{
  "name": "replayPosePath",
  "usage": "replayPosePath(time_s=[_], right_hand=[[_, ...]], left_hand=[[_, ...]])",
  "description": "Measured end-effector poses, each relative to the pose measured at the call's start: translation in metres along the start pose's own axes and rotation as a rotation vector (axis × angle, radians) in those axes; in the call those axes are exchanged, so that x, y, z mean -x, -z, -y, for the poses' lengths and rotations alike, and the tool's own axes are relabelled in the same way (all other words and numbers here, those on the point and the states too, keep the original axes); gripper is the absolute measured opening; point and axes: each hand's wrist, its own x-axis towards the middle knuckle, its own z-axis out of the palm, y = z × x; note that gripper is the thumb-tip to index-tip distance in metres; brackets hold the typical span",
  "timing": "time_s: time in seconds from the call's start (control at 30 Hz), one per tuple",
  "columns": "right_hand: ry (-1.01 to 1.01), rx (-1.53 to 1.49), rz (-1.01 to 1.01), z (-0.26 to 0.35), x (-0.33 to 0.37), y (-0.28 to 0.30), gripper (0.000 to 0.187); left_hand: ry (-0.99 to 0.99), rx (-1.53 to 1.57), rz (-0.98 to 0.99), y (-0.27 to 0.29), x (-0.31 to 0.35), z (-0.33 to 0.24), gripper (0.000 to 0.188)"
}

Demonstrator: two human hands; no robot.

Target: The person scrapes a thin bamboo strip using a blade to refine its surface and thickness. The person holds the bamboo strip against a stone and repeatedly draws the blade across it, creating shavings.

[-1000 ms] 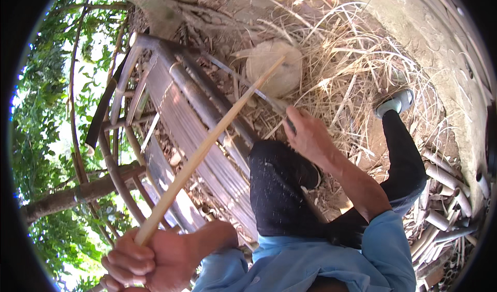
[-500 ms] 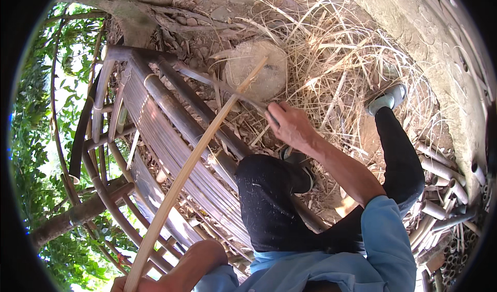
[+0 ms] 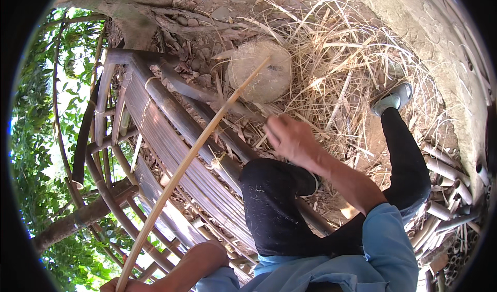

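My left hand (image 3: 127, 286), at the lower left edge, is closed around the near end of a long split bamboo strip (image 3: 187, 160). The strip slants up and away to the right, and its thin far tip overlaps a round wooden chopping block (image 3: 260, 72) in the picture. My right hand (image 3: 292, 141) grips the handle of a long-bladed knife (image 3: 243, 110), near the middle of the view. Its blade, smeared by motion, points to the upper left and crosses behind the strip below the far tip. Whether blade and strip touch, I cannot tell.
A bamboo bench (image 3: 171, 121) runs along my left side, beside my bent knee (image 3: 269, 188). Curly bamboo shavings (image 3: 341, 59) cover the ground beyond my right hand. Cut bamboo tubes (image 3: 448, 170) are piled at the right, near a pale wall (image 3: 414, 28). Tree roots (image 3: 181, 20) spread at the top.
The left hand and the strip's near end have moved down and left. The right hand has dropped slightly, and the knife blade has become blurred, shifting a little lower along its length.
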Motion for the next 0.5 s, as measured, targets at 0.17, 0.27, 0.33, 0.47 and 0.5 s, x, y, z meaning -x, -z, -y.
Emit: replayPosePath(time_s=[0.17,0.27,0.33,0.47,0.5], right_hand=[[-0.039,0.052,-0.109,-0.04,-0.004,-0.017,0.012],[-0.352,0.052,0.045,-0.116,-0.007,-0.025,0.017],[-0.343,0.126,-0.055,-0.179,0.01,-0.018,0.021],[-0.62,0.038,0.01,-0.176,0.011,-0.002,0.029],[-0.591,0.039,-0.043,-0.159,0.011,0.003,0.031]], left_hand=[[0.029,-0.053,0.006,-0.008,-0.005,0.003,0.041],[-0.026,-0.105,0.03,-0.005,-0.009,0.006,0.04],[-0.022,0.024,-0.002,-0.004,-0.018,0.013,0.041],[-0.133,-0.079,-0.04,-0.012,-0.058,0.045,0.024],[-0.069,-0.122,0.016,-0.017,-0.044,0.068,0.017]])
